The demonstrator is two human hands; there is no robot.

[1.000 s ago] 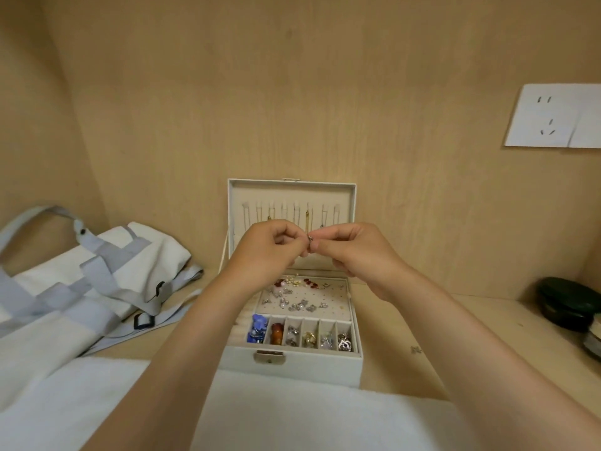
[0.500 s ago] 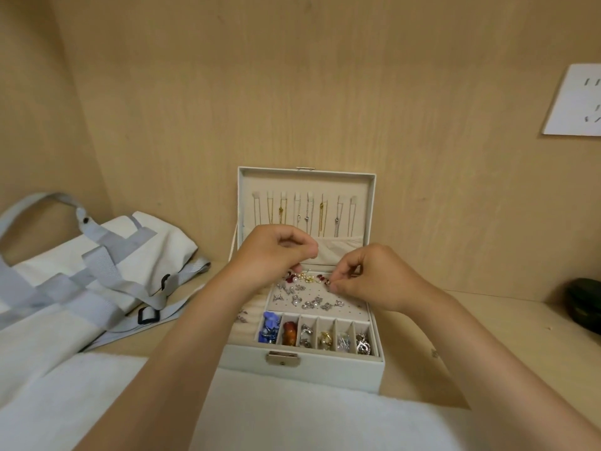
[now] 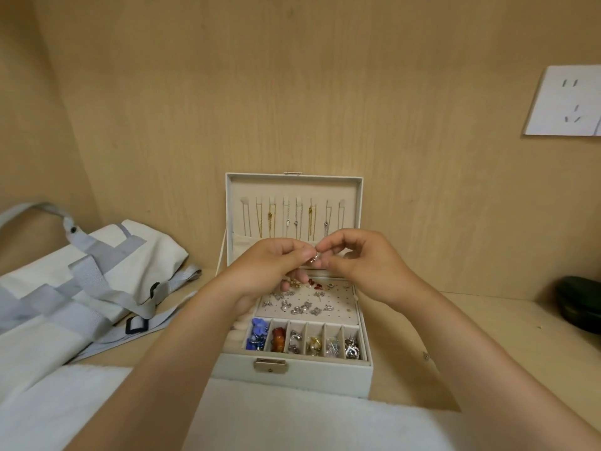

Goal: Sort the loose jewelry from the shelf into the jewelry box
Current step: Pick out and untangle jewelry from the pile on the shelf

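A white jewelry box (image 3: 294, 374) stands open on the wooden shelf, its lid upright with several chains hanging inside. Its tray holds several earrings on a perforated pad and small compartments filled with blue, amber, silver and gold pieces. Above the pad, my left hand (image 3: 273, 266) and my right hand (image 3: 361, 263) meet fingertip to fingertip. Between them they pinch a small silver earring (image 3: 313, 258). One tiny loose piece (image 3: 426, 355) lies on the shelf to the right of the box.
A white and grey canvas bag (image 3: 81, 281) lies at the left. A white towel (image 3: 292, 421) covers the front edge. A dark round case (image 3: 580, 304) sits at the far right. A wall socket (image 3: 566, 102) is mounted on the back panel.
Half a second ago my hands were apart, the right one down at the earring pad. Both have now risen and come together, pinching the small earring above the tray.
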